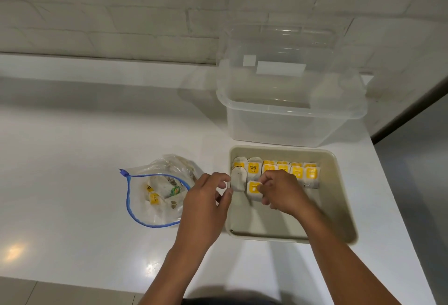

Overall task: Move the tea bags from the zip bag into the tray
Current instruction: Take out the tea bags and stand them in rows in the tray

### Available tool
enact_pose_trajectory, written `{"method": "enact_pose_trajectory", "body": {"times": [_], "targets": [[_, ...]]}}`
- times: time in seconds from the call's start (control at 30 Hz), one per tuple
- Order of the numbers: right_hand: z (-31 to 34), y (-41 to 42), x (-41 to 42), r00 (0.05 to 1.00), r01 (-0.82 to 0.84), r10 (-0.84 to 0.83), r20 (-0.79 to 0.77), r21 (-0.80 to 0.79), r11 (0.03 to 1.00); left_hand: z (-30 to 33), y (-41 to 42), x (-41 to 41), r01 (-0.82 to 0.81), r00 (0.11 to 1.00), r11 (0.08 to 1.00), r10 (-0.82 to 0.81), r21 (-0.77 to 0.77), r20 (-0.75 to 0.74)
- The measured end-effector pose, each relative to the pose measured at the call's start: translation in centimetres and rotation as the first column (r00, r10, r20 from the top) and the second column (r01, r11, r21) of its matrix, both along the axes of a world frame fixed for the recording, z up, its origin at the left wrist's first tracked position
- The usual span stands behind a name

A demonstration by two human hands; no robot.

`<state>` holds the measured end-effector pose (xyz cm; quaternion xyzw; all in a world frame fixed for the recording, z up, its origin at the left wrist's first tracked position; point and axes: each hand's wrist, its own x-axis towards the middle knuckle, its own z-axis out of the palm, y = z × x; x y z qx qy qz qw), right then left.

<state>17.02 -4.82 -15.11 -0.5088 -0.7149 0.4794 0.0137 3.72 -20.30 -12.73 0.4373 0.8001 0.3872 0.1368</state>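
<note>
A beige tray (339, 198) sits on the white counter, with several yellow-tagged tea bags (298, 171) lined up along its far side. My left hand (206, 198) pinches a plain white tea bag (237, 178) at the tray's left wall. My right hand (278, 190) is inside the tray and pinches a yellow-tagged tea bag (253, 190) in front of the rows. To the left lies the open clear zip bag (157, 190) with a blue seal, still holding several tea bags.
A clear plastic box (288, 120) with its raised lid (278, 62) stands just behind the tray. The counter's right edge (397, 198) runs close beside the tray, and its front edge is near my forearms. A white brick wall backs the counter.
</note>
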Motion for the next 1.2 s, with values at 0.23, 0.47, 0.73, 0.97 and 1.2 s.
{"method": "enact_pose_trajectory", "body": {"times": [0.23,0.47,0.73,0.97,1.2], "targets": [[-1.2,0.7,-0.9,0.996,-0.012,-0.007,0.085,0.218,0.976,0.0,-0.3,0.0,0.010,1.000,1.000,-0.010,-0.008,0.023],[-1.1,0.8,-1.2,0.995,0.030,-0.053,0.084,0.258,0.966,-0.3,-0.4,0.1,0.021,0.998,1.000,-0.021,-0.005,0.056],[-1.3,1.0,-1.7,0.994,0.041,-0.068,0.087,0.276,0.960,-0.5,-0.3,0.0,0.030,0.997,1.000,-0.030,-0.006,0.064],[-0.4,0.3,-0.8,0.993,0.031,-0.075,0.093,0.407,0.913,-0.3,-0.3,0.2,0.014,0.999,1.000,-0.014,0.015,0.047],[-0.4,-2.0,1.2,0.988,-0.133,0.102,0.116,0.307,0.942,-0.2,-0.2,0.3,0.018,0.999,1.000,-0.019,0.015,0.040]]}}
